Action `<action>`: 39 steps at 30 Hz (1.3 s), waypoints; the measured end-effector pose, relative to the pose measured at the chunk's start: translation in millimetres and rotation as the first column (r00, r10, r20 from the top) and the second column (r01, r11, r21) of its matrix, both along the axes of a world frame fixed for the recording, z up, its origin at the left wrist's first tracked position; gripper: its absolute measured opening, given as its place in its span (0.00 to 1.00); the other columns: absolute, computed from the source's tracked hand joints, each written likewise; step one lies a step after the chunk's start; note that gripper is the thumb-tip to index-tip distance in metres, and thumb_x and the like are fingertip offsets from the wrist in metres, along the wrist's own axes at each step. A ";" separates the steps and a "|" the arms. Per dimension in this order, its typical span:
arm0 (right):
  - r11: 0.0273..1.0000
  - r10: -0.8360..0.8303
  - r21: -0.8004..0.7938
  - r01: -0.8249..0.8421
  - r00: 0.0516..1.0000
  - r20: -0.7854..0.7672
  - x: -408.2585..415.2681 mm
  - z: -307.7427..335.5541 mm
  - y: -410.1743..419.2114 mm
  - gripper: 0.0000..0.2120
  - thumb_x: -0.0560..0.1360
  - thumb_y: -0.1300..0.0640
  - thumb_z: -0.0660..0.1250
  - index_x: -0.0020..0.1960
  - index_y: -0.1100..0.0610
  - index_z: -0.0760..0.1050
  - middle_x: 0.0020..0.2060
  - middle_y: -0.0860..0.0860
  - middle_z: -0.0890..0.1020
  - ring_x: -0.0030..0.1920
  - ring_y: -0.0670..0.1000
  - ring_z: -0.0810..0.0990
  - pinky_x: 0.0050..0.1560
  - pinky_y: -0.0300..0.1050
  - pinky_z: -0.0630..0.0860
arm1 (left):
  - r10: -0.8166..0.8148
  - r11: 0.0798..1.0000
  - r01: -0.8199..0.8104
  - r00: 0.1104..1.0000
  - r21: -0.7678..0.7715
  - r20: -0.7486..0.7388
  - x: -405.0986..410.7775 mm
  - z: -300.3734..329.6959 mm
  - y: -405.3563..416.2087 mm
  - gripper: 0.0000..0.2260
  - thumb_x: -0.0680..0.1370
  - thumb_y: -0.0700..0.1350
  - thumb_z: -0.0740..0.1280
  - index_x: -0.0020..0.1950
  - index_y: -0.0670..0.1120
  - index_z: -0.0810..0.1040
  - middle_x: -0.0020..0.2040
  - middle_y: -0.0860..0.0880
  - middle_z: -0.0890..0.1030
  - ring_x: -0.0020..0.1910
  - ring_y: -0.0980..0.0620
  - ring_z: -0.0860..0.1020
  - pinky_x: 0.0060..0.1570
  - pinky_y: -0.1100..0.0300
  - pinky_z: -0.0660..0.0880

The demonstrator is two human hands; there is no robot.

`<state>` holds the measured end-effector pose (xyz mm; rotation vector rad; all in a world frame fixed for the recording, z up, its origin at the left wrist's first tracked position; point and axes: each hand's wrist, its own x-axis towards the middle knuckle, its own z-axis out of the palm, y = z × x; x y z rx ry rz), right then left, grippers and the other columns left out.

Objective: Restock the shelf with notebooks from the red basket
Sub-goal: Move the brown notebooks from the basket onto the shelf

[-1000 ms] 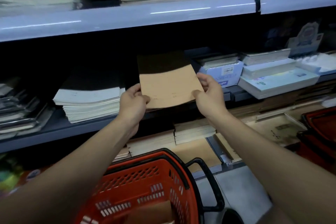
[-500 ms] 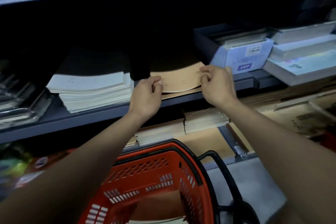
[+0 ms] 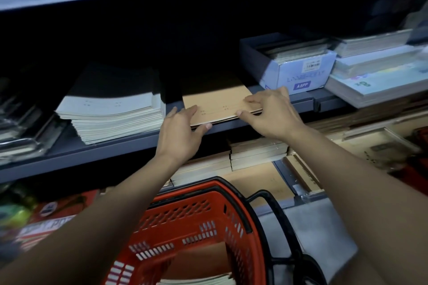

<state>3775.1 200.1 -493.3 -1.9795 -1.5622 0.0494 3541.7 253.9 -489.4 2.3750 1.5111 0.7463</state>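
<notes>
Both hands pinch the tan notebooks (image 3: 217, 105) lying on the grey shelf (image 3: 120, 146), left hand (image 3: 179, 133) at the near-left corner, right hand (image 3: 269, 111) at the right edge, between a cream stack (image 3: 111, 115) and a blue box (image 3: 298, 69), with the red basket (image 3: 196, 227) below.

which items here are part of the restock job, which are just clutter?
Job:
- brown notebooks, on the shelf
- left hand, gripping their front left corner
- right hand, gripping their front right corner
- red basket, more notebooks inside

Lying about:
- white notebook stack
- blue box
- kraft stacks on the lower shelf
</notes>
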 end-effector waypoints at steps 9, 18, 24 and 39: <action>1.000 0.006 0.026 -0.007 0.999 0.035 5.4 -3.3 2.8 0.33 0.74 0.36 0.73 0.73 0.51 0.77 0.63 0.50 0.81 0.70 0.54 0.64 0.68 0.52 0.72 | 0.059 0.996 -0.066 0.994 0.063 0.095 -1.4 0.5 5.0 0.27 0.75 0.60 0.75 0.71 0.50 0.80 0.62 0.48 0.84 0.54 0.44 0.83 0.57 0.51 0.80; 0.998 -0.046 0.054 0.042 0.996 0.076 2.2 -6.4 10.5 0.32 0.74 0.34 0.73 0.72 0.50 0.79 0.62 0.52 0.81 0.68 0.57 0.66 0.69 0.50 0.70 | 0.147 0.986 -0.154 0.984 0.067 0.099 6.4 2.9 12.4 0.19 0.76 0.58 0.75 0.65 0.55 0.84 0.58 0.52 0.86 0.58 0.47 0.82 0.52 0.55 0.80; 0.997 -0.059 0.055 0.056 0.997 0.059 2.3 -7.1 12.0 0.31 0.74 0.35 0.73 0.71 0.49 0.79 0.62 0.53 0.81 0.68 0.57 0.66 0.68 0.50 0.70 | 0.146 0.985 -0.152 0.986 0.081 0.080 6.9 2.5 13.3 0.18 0.76 0.59 0.74 0.65 0.56 0.84 0.58 0.51 0.86 0.57 0.45 0.83 0.53 0.53 0.81; 0.996 -0.070 0.057 0.070 0.998 -0.002 -6.3 -5.2 6.3 0.28 0.76 0.39 0.73 0.71 0.52 0.79 0.62 0.51 0.82 0.68 0.57 0.65 0.64 0.51 0.73 | 0.139 0.990 -0.143 0.965 0.000 0.221 6.9 1.3 6.1 0.16 0.77 0.50 0.75 0.64 0.50 0.83 0.57 0.50 0.85 0.57 0.48 0.82 0.59 0.53 0.79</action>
